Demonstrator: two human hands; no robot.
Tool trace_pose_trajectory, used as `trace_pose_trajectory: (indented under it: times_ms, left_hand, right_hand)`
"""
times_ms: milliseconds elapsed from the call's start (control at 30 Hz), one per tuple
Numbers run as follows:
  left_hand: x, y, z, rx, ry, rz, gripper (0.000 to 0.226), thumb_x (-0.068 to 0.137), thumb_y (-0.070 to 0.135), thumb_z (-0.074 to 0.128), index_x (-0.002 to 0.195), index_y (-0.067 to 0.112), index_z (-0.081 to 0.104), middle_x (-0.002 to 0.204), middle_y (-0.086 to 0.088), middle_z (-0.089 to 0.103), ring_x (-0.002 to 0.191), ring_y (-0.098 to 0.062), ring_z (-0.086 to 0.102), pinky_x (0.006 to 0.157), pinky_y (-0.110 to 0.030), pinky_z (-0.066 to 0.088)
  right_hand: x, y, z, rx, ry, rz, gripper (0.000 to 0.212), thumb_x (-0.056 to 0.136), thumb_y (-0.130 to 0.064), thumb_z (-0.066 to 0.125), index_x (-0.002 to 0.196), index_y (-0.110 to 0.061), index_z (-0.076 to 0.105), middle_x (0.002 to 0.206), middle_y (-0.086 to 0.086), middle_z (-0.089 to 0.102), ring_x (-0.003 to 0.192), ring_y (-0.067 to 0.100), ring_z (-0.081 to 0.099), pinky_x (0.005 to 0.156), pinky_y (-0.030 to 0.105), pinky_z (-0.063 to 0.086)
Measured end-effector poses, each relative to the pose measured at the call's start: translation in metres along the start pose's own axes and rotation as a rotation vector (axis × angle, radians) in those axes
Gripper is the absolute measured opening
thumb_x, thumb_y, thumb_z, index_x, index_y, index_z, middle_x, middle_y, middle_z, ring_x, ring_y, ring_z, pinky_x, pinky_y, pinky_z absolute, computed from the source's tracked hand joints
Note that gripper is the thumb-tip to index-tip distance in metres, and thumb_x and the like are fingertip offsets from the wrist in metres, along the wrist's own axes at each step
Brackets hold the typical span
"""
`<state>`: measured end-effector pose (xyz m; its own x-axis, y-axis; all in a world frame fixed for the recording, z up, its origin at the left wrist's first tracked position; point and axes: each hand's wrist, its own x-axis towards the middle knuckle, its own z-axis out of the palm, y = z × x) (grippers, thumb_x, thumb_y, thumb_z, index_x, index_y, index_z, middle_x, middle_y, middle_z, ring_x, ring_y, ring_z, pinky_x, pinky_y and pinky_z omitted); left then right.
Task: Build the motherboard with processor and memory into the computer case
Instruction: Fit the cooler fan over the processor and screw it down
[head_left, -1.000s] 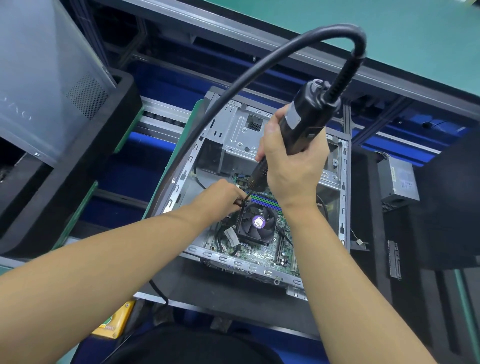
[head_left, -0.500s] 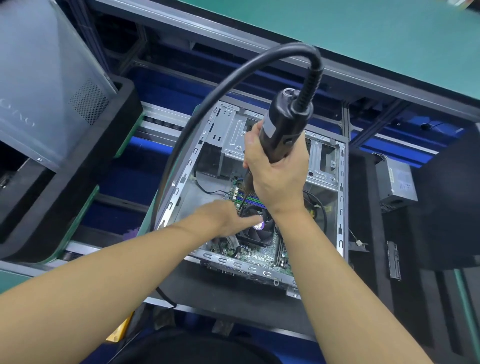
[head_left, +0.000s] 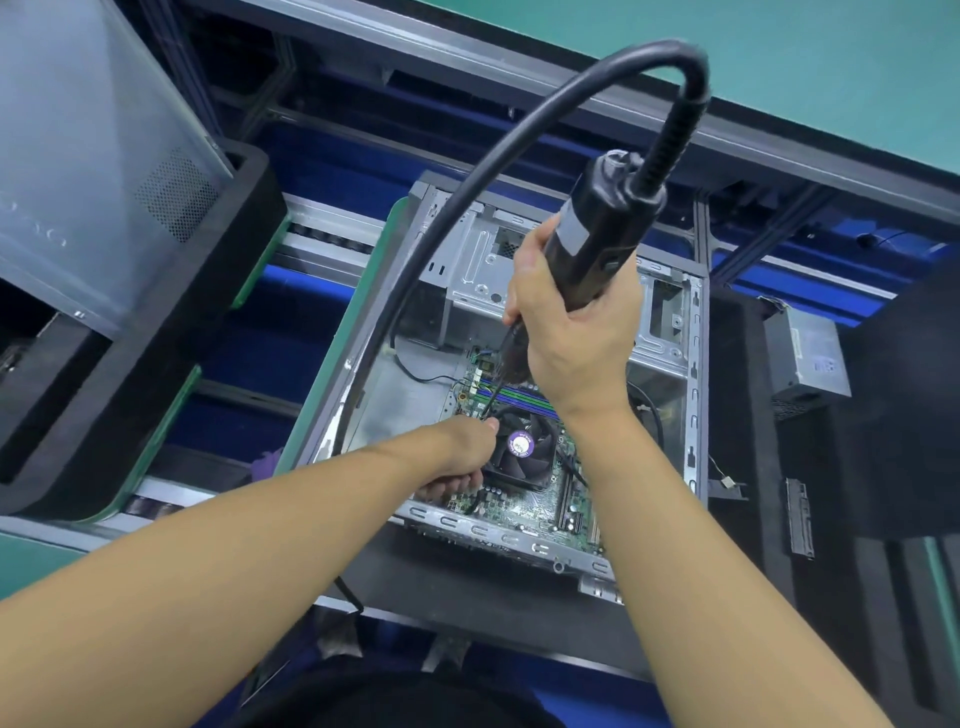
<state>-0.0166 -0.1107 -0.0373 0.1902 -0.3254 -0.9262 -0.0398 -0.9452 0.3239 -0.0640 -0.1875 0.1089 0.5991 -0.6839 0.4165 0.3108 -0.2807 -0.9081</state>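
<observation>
Left hand (head_left: 462, 457) is low in the computer case (head_left: 693, 364), fingers curled against the near-left edge of the cooler fan (head_left: 522, 452). We can't tell if it pinches a screw or only steadies.

The motherboard (head_left: 524, 504) lies flat on the case floor, in the near half, with the cooler on top and the memory slots (head_left: 514, 397) just beyond it.

Right hand (head_left: 576, 338) is wrapped tight round the electric screwdriver (head_left: 592, 244). The tool's long axis leans: bit (head_left: 498, 384) down-left toward the board by the slots, cord (head_left: 467, 171) end up-right.

The case lies on its side, open face up, long axis near to far, drive cage (head_left: 483, 270) at the far end.

Status, our read: board is placed and we're on the fastening step. Screw count isn't visible. Probably left: remaining screws and cabling. The power supply (head_left: 808, 358) sits outside on the right, and the side panel (head_left: 78, 156) is off to the left.
</observation>
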Motion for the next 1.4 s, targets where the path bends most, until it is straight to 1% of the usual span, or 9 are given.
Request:
trace_pose_trajectory:
  times_ms: [367, 733, 800, 867, 967, 1033, 1100, 1233, 1400]
  left_hand:
    - [0.007, -0.005, -0.002, -0.019, -0.007, 0.021, 0.082, 0.083, 0.077, 0.016, 0.063, 0.010, 0.059, 0.040, 0.004, 0.044, 0.029, -0.011, 0.032, 0.041, -0.012, 0.029]
    - [-0.002, -0.005, -0.002, 0.020, 0.056, 0.108, 0.086, 0.089, 0.072, 0.016, 0.067, 0.005, 0.065, 0.040, 0.000, 0.050, 0.030, -0.016, 0.040, 0.043, -0.016, 0.034]
    - [-0.006, -0.003, -0.003, 0.229, 0.199, 0.232, 0.082, 0.094, 0.066, 0.018, 0.082, 0.002, 0.068, 0.062, -0.005, 0.067, 0.050, -0.021, 0.060, 0.051, -0.022, 0.043]
    - [-0.012, 0.001, 0.000, 0.542, 0.488, 0.368, 0.072, 0.094, 0.067, 0.021, 0.082, 0.009, 0.062, 0.092, -0.009, 0.070, 0.079, -0.027, 0.062, 0.066, -0.031, 0.043]
    - [-0.026, 0.012, 0.012, 0.890, 0.879, 0.567, 0.061, 0.089, 0.071, 0.030, 0.061, 0.019, 0.046, 0.076, -0.003, 0.065, 0.063, -0.024, 0.048, 0.051, -0.028, 0.029]
    - [-0.032, 0.020, 0.019, 0.969, 0.972, 0.745, 0.054, 0.084, 0.072, 0.041, 0.073, 0.020, 0.054, 0.076, 0.000, 0.060, 0.068, -0.022, 0.052, 0.049, -0.028, 0.032]
    - [-0.026, 0.023, 0.024, 1.034, 0.923, 0.953, 0.063, 0.075, 0.075, 0.053, 0.100, 0.017, 0.052, 0.105, -0.003, 0.056, 0.095, -0.024, 0.053, 0.070, -0.036, 0.044]
    - [-0.012, 0.025, 0.026, 1.222, 0.701, 0.929, 0.107, 0.071, 0.077, 0.058, 0.150, 0.017, 0.018, 0.160, -0.011, 0.012, 0.146, -0.031, 0.016, 0.116, -0.043, 0.021]
    - [0.004, 0.025, 0.023, 1.207, 0.592, 0.924, 0.099, 0.077, 0.068, 0.062, 0.152, 0.026, 0.014, 0.148, -0.008, 0.032, 0.134, -0.029, 0.034, 0.111, -0.040, 0.027]
  right_hand:
    - [-0.007, -0.002, 0.013, -0.037, -0.105, 0.003, 0.016, 0.086, -0.027, 0.069, 0.090, -0.020, 0.055, 0.069, 0.018, 0.056, 0.055, 0.028, 0.053, 0.053, 0.044, 0.048]
    - [-0.007, -0.017, -0.002, -0.020, -0.031, 0.055, 0.038, 0.084, -0.023, 0.067, 0.091, 0.011, 0.051, 0.074, 0.031, 0.054, 0.056, 0.040, 0.052, 0.054, 0.053, 0.047]
    - [-0.008, -0.029, -0.013, -0.021, 0.016, 0.016, 0.034, 0.085, -0.022, 0.065, 0.091, 0.010, 0.053, 0.070, 0.022, 0.057, 0.056, 0.038, 0.053, 0.056, 0.047, 0.050]
    - [-0.009, -0.042, -0.026, -0.027, 0.060, -0.027, 0.033, 0.087, -0.020, 0.064, 0.092, 0.010, 0.052, 0.068, 0.019, 0.056, 0.055, 0.038, 0.052, 0.055, 0.043, 0.047]
    - [-0.013, -0.054, -0.047, -0.079, 0.123, -0.043, 0.037, 0.087, -0.022, 0.065, 0.093, 0.011, 0.050, 0.065, 0.024, 0.053, 0.053, 0.040, 0.050, 0.054, 0.047, 0.046]
    - [-0.020, -0.058, -0.059, -0.104, 0.155, -0.036, 0.031, 0.087, -0.022, 0.064, 0.093, 0.006, 0.052, 0.063, 0.021, 0.054, 0.050, 0.037, 0.051, 0.050, 0.043, 0.046]
    - [-0.030, -0.060, -0.067, -0.120, 0.177, -0.019, 0.023, 0.088, -0.022, 0.064, 0.094, -0.001, 0.055, 0.063, 0.017, 0.054, 0.048, 0.033, 0.052, 0.051, 0.039, 0.047]
    - [-0.044, -0.052, -0.079, -0.138, 0.225, 0.025, 0.028, 0.088, -0.027, 0.065, 0.091, -0.002, 0.054, 0.063, 0.020, 0.054, 0.052, 0.039, 0.051, 0.052, 0.049, 0.047]
    - [-0.048, -0.046, -0.085, -0.137, 0.259, 0.040, 0.021, 0.089, -0.023, 0.064, 0.090, -0.005, 0.053, 0.062, 0.020, 0.053, 0.048, 0.035, 0.051, 0.050, 0.047, 0.047]
